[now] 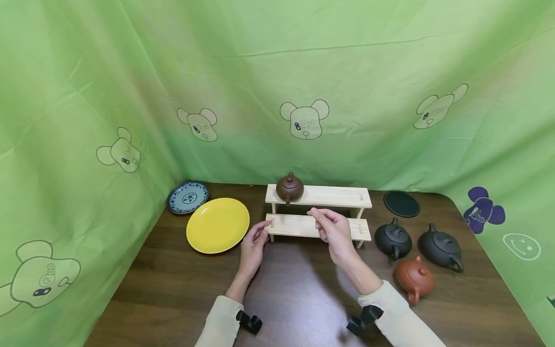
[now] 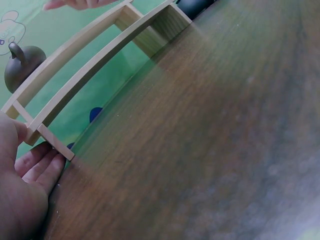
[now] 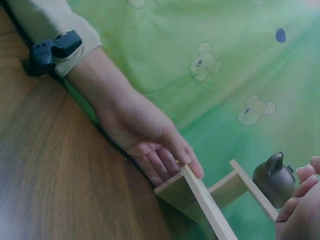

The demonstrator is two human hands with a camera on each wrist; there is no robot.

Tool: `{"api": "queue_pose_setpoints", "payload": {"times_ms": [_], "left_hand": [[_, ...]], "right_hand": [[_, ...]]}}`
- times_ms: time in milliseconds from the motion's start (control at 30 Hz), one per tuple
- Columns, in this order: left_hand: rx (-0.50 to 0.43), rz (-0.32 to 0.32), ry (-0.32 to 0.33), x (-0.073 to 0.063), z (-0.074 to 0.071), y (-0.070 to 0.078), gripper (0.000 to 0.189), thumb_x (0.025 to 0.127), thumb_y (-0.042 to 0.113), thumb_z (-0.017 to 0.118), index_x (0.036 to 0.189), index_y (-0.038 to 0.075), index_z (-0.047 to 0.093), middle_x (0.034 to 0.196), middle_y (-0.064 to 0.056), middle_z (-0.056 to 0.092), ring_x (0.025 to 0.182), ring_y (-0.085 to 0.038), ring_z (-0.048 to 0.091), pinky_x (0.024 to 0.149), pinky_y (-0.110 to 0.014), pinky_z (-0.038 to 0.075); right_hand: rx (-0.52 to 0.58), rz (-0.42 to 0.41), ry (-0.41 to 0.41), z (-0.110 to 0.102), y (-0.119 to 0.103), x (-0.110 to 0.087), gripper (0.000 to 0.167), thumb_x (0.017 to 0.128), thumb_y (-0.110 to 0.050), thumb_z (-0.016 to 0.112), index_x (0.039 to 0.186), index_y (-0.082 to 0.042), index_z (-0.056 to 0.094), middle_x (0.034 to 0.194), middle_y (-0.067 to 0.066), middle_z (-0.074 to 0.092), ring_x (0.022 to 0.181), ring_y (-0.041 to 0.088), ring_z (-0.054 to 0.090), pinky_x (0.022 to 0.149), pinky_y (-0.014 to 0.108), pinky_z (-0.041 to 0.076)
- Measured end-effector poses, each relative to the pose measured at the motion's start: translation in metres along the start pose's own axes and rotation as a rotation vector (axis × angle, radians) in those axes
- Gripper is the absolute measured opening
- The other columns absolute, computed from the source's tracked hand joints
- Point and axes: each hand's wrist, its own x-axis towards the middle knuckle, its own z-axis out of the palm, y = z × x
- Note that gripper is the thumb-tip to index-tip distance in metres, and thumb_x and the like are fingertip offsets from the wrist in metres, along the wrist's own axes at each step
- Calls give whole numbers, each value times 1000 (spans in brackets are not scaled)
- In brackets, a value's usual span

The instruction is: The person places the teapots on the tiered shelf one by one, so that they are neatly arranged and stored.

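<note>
A two-step wooden stand is on the table, and a dark brown teapot sits at the left of its upper step. My left hand grips the left end of the lower step. In the right wrist view, that left hand has one finger over the board's top edge and the others against the side leg. Above the lower step hovers my right hand, its fingers loosely bent and nothing seen in them. The right wrist view shows part of this right hand near the brown teapot.
Right of the stand are two black teapots, a reddish-orange teapot and a dark round mat. To the left lie a yellow plate and a blue patterned plate. Green cloth hangs around the table.
</note>
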Motion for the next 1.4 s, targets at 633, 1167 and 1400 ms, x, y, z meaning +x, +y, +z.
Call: {"api": "queue_pose_setpoints", "payload": {"times_ms": [633,1167,1400], "left_hand": [[-3,-7,-3,-1,-1,0,29,113,-1,58,139,-3,71,144,-19,72,125,-13,67,110,-37,58],[6,57,-9,-2,-2,-2,29,113,2,58,138,-3,71,142,-19,73,124,-12,68,106,-32,60],[-8,4,-6,-2,0,1,30,113,0,57,139,-3,71,145,-20,71,128,-18,67,111,-41,58]], "right_hand": [[-109,-40,25,-38,-9,-40,12,104,-8,77,95,-10,84,68,-4,59,54,3,43,49,16,34],[-76,-106,70,-80,-26,-51,20,109,-9,71,97,-17,86,70,-5,59,57,2,46,51,14,36],[-53,-140,88,-96,-33,-56,17,108,-6,72,98,-10,85,70,-5,59,57,2,46,50,18,32]]}}
